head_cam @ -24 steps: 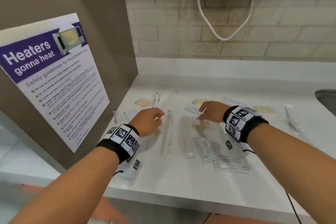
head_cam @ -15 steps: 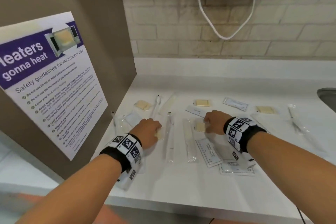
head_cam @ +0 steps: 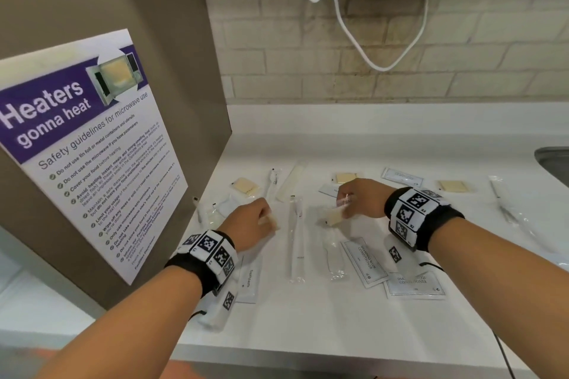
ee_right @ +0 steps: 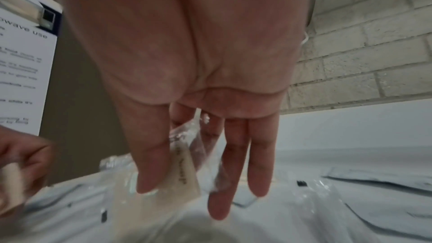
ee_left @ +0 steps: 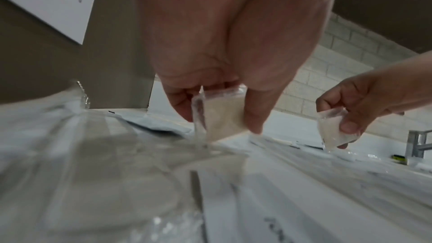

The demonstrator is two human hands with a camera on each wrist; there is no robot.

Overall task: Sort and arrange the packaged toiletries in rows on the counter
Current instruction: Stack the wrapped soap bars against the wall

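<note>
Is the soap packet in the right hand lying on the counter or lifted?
Lifted: the right hand pinches the soap packet, which hangs tilted above the counter.

hands [head_cam: 363, 198] | each has lifted a soap packet [head_cam: 334, 216] off counter

I hold both forearms stretched forward, banded at the wrists. My left grip [head_cam: 251, 226] pinches a small packet between thumb and fingers; my right grip [head_cam: 361, 198] pinches another, fingers pointing down.

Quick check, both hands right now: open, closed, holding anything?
Left hand: pinching a small wrapped soap packet.
Right hand: pinching another wrapped soap packet, lifted off the counter.
</note>
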